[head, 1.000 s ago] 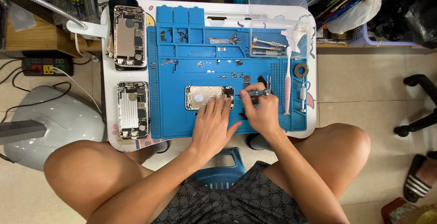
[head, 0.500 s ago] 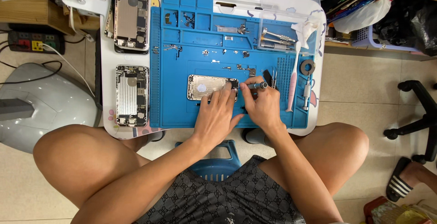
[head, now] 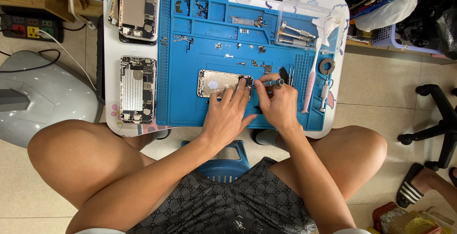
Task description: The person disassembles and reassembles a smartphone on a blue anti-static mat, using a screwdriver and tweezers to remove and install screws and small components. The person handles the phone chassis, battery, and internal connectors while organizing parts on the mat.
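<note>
The silver phone housing (head: 220, 82) lies on the blue mat (head: 190, 101), its long axis left to right. The left hand (head: 227, 115) presses flat on it, fingers spread, hiding its lower edge. The right hand (head: 277, 105) pinches a small screwdriver (head: 272, 82), tip pointing left at the housing's right end; the tip itself is hard to see.
</note>
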